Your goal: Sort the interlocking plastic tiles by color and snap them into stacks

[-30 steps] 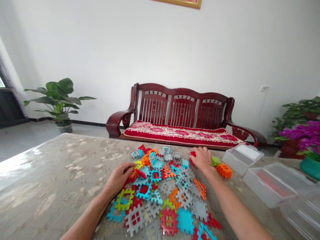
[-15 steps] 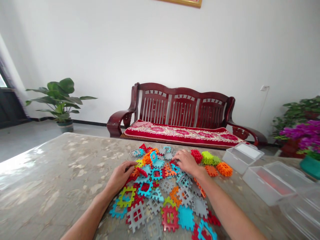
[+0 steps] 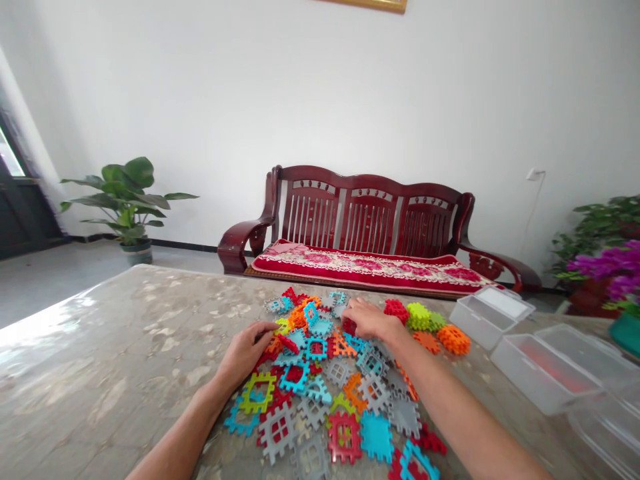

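Dozens of toothed plastic pieces (image 3: 317,391) lie in a loose heap before me on the table (image 3: 125,347), in red, orange, lime, blue and grey, many overlapping.

My left hand (image 3: 250,348) rests at the left edge of the heap, fingers bent together, the tips at a lime piece (image 3: 283,325) and near a narrow red piece (image 3: 288,343). I cannot tell whether it grips anything. My right hand (image 3: 369,320) reaches over the far right part of the heap, palm down with the fingers curled; a dark red piece (image 3: 349,327) shows just under them, but whether they are closed on it I cannot tell.

Nearest me in the heap lie a red window square (image 3: 345,437), a solid blue square (image 3: 377,436) just beside it, and a grey window piece (image 3: 277,432) to the left.

Beyond my right wrist, apart from the heap, sit a red stack (image 3: 396,311), a lime stack (image 3: 419,316) and an orange stack (image 3: 455,339), with a flat orange piece (image 3: 427,342) near the last. Farther right stand two clear boxes, the rear box (image 3: 483,327) and the front box (image 3: 525,380), something red showing inside the front one. Across the table is a dark wooden bench (image 3: 373,187) with a red patterned cover (image 3: 370,265) along its seat.
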`<state>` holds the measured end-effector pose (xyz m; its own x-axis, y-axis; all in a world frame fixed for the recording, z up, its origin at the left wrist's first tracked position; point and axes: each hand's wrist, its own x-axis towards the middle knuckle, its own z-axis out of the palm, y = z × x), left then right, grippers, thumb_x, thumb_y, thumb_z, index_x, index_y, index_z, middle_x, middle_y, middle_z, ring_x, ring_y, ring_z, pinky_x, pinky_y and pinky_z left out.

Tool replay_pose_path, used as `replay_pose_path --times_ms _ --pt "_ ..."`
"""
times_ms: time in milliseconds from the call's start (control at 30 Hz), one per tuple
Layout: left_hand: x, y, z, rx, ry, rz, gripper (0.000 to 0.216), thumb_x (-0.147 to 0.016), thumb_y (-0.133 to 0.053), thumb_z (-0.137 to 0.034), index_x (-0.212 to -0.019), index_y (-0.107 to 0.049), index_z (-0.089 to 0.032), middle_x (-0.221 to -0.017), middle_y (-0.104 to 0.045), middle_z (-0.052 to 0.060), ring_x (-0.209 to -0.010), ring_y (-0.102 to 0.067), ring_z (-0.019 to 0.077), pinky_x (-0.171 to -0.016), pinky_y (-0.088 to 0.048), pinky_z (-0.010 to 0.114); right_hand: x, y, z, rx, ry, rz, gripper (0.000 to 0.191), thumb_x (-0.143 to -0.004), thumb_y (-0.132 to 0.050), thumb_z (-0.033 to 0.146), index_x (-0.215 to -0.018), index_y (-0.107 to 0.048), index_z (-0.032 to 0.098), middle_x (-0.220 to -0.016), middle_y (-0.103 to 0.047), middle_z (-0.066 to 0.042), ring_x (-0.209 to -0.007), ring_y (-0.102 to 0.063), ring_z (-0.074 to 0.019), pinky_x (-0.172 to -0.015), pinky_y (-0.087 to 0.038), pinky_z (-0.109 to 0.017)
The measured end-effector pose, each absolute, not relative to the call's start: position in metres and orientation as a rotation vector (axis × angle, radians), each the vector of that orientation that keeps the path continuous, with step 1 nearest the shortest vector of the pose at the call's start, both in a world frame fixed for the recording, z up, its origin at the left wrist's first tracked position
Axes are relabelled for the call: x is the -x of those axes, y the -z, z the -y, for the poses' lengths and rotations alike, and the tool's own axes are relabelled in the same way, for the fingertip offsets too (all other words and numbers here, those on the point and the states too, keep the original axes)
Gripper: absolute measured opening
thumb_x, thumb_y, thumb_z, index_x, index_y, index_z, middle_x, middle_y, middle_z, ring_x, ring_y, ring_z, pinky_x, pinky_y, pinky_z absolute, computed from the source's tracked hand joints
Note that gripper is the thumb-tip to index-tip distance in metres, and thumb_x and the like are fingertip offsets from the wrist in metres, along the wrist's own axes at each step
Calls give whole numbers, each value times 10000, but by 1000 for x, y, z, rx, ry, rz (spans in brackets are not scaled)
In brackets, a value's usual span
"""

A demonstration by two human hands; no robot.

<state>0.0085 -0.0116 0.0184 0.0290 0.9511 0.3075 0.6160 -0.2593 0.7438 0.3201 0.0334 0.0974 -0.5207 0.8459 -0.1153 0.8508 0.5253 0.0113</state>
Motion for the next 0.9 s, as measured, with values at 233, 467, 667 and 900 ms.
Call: replay_pose_path --times_ms 233,467,667,900 --pt "-8 -17 10 -1903 -1121 -1591 334 -792 -514 -425 -939 -744 -231 -980 -765 26 -933 -687 223 -888 -528 334 -322 -101 -33 -1462 12 -2736 221 -680 -741 156 -871 -686 252 -957 -634 -3 -992 -515 -210 -814 -385 -291" --pt "-8 -19 11 -1898 -1106 -1589 339 -791 -511 -430 -937 -741 -228 -987 -767 32 -938 -688 227 -904 -529 341 -337 -102 -40 -1618 242 -2847 112 -665 -721 153 -749 -687 218 -806 -652 23 -871 -564 -175 -700 -376 -240" --pt "-7 -15 9 -1908 -1101 -1584 344 -804 -502 -423 -959 -738 -226 -996 -765 33 -945 -688 223 -904 -529 336 -349 -93 -21 -1742 269 -3092 141 -719 -588 75 -746 -636 205 -864 -667 -2 -917 -585 -175 -830 -426 -272" --pt "-5 -11 7 -1948 -1100 -1598 339 -821 -506 -429 -976 -742 -241 -1011 -762 20 -961 -687 219 -901 -523 323 -355 -65 25 -2049 531 -3208 117 -798 -515 131 -821 -556 239 -1079 -687 -26 -1051 -623 -188 -943 -454 -338"
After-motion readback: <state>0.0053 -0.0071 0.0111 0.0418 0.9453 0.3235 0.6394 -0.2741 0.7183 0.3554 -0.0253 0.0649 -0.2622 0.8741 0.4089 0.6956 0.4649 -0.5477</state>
